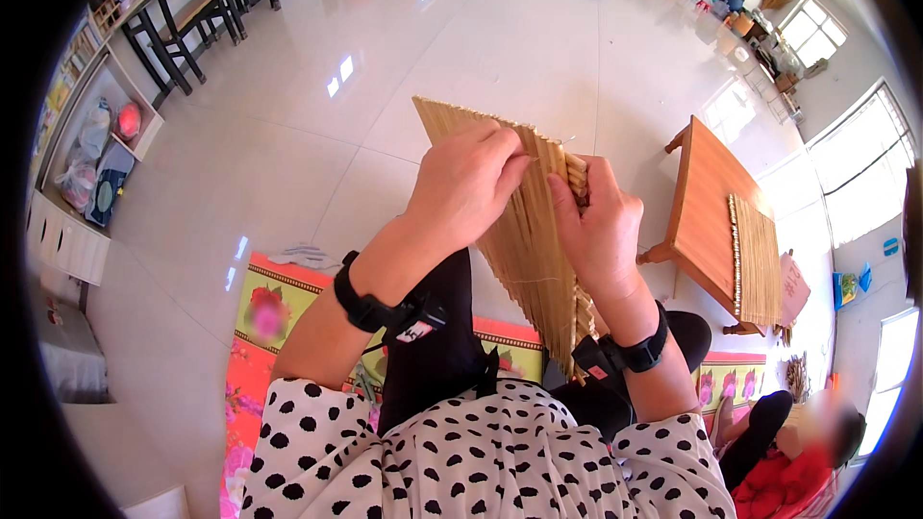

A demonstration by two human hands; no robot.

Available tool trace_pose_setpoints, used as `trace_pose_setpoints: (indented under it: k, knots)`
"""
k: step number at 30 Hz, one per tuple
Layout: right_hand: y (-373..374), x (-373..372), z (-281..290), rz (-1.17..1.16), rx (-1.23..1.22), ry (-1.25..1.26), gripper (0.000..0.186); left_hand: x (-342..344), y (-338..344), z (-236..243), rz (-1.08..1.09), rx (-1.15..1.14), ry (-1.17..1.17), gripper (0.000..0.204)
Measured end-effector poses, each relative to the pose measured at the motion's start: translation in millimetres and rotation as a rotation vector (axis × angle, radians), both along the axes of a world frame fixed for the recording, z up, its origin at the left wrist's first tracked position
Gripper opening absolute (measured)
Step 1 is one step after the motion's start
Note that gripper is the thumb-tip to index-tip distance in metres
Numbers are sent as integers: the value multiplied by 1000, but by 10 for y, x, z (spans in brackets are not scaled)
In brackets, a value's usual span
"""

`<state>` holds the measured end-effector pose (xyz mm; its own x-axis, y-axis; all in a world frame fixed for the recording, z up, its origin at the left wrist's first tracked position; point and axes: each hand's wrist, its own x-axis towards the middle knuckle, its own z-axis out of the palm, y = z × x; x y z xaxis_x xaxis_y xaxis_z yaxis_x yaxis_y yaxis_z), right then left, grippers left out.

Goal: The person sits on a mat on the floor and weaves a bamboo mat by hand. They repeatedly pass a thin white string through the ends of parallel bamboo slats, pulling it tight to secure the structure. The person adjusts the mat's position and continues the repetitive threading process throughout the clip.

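Observation:
A panel of straw-coloured stalks [524,231], laid side by side and bound along its edges, is held up over my lap. My right hand [601,221] grips its right edge, with the thumb pressed on the near face beside a thick braided border [577,176]. At the upper edge my left hand [468,178] is closed in a pinch in front of the panel; what lies between its fingertips is too small to make out. A thin pale thread runs across the lower part of the panel. Both my wrists carry black strapped devices.
On the right stands a wooden table [707,202] with a second stalk panel [757,259] on it. A person in red [788,471] sits at the lower right. Floral matting [252,375] lies under me. Chairs [192,24] and a shelf unit [120,96] line the left.

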<state>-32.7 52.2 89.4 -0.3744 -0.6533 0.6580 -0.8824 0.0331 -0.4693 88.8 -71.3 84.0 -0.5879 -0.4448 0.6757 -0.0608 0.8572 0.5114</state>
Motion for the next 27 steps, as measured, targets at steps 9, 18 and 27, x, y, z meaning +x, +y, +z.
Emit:
trace_pose_setpoints:
  k: [9, 18, 27]
  knots:
    - [7, 167, 23, -70, 45, 77, 23, 87, -135, 156, -138, -366, -255, 13]
    - [-22, 353, 35, -53, -27, 45, 26, 293, -144, -119, -205, -339, -152, 13]
    - [-206, 180, 183, 40, 89, -49, 23, 624, -54, -189, -105, -108, -294, 17]
